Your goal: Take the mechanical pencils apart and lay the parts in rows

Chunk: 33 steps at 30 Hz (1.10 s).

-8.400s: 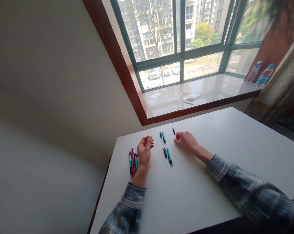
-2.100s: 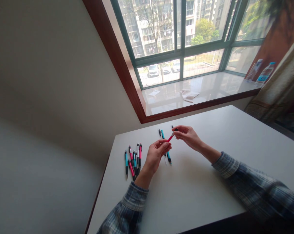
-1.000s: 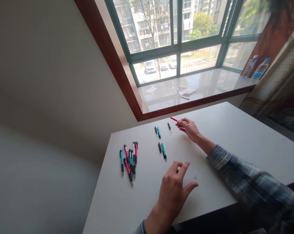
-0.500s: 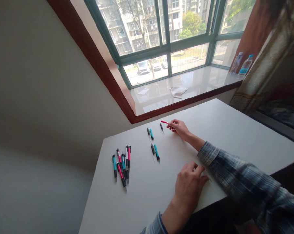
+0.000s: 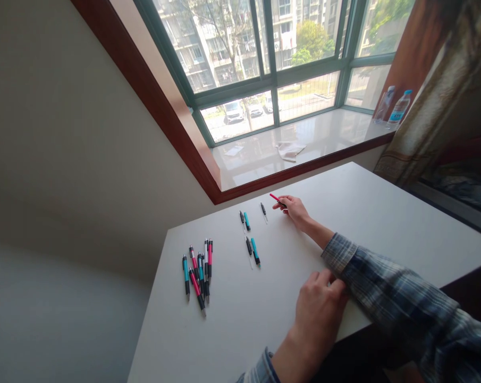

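My right hand (image 5: 296, 210) pinches a red pen barrel (image 5: 275, 197) with a dark end above the table's far side. My left hand (image 5: 320, 311) rests near the front edge with fingers curled, close to my right sleeve (image 5: 344, 255); its fingertips are mostly hidden. Left of my right hand lies a black pen part with a thin clear refill (image 5: 263, 209). Two teal pen barrels (image 5: 247, 221) (image 5: 255, 251) lie farther left, each beside a black part with a thin refill (image 5: 242, 217) (image 5: 249, 246).
Several whole click pens in teal, red and white (image 5: 196, 279) lie in a loose group on the left of the white table (image 5: 232, 330). Beyond it, a windowsill (image 5: 256, 165) bears a crumpled cloth (image 5: 290, 150) and plastic bottles (image 5: 399, 109). A curtain (image 5: 418, 127) hangs at right.
The red barrel has tilted in my right hand, and its dark end now shows. My left hand has slid right and slightly down, nearer my right sleeve.
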Each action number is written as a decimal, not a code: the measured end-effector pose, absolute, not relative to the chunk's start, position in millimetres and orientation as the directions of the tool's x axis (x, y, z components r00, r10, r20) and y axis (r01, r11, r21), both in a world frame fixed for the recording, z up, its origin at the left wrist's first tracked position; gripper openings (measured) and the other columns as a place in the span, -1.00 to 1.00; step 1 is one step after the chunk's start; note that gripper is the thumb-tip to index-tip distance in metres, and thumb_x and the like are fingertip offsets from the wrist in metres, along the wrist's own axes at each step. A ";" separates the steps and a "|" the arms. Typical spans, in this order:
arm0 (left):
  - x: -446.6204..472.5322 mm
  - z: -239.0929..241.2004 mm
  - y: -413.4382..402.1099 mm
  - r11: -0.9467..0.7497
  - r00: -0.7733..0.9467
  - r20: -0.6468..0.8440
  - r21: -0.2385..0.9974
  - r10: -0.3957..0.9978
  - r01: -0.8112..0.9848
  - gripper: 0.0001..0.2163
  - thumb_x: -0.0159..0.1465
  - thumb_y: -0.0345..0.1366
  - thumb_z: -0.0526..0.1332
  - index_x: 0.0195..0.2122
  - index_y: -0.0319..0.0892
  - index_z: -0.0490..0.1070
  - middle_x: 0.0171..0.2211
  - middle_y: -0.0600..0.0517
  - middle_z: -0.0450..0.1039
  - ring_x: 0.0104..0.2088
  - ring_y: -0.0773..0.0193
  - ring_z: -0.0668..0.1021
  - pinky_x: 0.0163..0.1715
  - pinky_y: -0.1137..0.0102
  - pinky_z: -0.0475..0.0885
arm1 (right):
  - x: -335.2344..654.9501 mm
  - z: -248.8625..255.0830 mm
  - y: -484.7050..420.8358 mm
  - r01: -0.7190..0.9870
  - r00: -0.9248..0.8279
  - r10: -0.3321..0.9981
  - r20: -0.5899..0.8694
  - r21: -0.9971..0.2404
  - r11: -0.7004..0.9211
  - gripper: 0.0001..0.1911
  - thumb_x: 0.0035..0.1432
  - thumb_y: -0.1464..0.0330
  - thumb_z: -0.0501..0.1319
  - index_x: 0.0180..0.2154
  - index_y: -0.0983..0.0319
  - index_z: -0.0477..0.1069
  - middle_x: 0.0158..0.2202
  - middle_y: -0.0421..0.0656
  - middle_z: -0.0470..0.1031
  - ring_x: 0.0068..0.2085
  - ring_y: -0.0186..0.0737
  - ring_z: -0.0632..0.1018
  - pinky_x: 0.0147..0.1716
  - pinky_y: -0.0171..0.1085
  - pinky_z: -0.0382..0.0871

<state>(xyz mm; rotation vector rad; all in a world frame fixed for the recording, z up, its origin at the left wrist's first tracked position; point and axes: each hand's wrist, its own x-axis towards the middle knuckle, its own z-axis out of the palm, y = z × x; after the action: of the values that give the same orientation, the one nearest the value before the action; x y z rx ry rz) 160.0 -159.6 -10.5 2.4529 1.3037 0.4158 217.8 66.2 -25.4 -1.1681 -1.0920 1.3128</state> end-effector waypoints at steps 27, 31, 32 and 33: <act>-28.2 39.1 -71.7 -0.260 0.017 0.320 0.737 0.947 0.624 -0.77 0.36 -0.05 0.27 -0.25 -0.11 0.56 -0.32 0.03 0.60 -0.35 0.21 0.56 -0.31 0.33 0.48 | 207.7 -24.2 56.3 0.644 -0.160 0.938 0.308 -0.687 0.336 -0.93 0.22 0.39 0.28 -0.31 0.17 0.55 -0.42 -0.20 0.62 -0.41 -0.23 0.55 -0.37 -0.30 0.23; -24.8 37.6 -72.0 -0.275 0.033 0.324 0.742 0.946 0.611 -0.78 0.37 -0.07 0.28 -0.24 -0.10 0.58 -0.30 0.04 0.61 -0.35 0.23 0.55 -0.29 0.34 0.46 | 206.1 -24.3 54.7 0.640 -0.168 0.938 0.304 -0.690 0.338 -0.89 0.25 0.33 0.27 -0.29 0.16 0.57 -0.43 -0.21 0.62 -0.43 -0.25 0.55 -0.36 -0.30 0.25; -24.4 37.0 -71.7 -0.276 0.031 0.323 0.750 0.946 0.602 -0.78 0.37 -0.07 0.28 -0.23 -0.10 0.58 -0.29 0.03 0.61 -0.34 0.23 0.55 -0.28 0.34 0.46 | 205.8 -24.2 54.2 0.635 -0.173 0.936 0.305 -0.693 0.343 -0.88 0.26 0.32 0.26 -0.28 0.16 0.58 -0.42 -0.21 0.62 -0.42 -0.25 0.55 -0.35 -0.31 0.26; -24.2 36.1 -71.4 -0.273 0.027 0.320 0.759 0.947 0.592 -0.78 0.37 -0.07 0.28 -0.23 -0.11 0.58 -0.27 0.03 0.62 -0.33 0.23 0.55 -0.28 0.34 0.46 | 205.6 -23.9 53.7 0.627 -0.180 0.935 0.307 -0.696 0.350 -0.88 0.26 0.32 0.26 -0.26 0.16 0.59 -0.41 -0.21 0.63 -0.41 -0.26 0.56 -0.34 -0.31 0.26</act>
<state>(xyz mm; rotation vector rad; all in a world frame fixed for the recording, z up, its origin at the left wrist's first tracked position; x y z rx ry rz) -24.2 -71.4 36.1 1.8944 1.5602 1.1412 205.6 53.7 -23.9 -1.3631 -1.9018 0.5493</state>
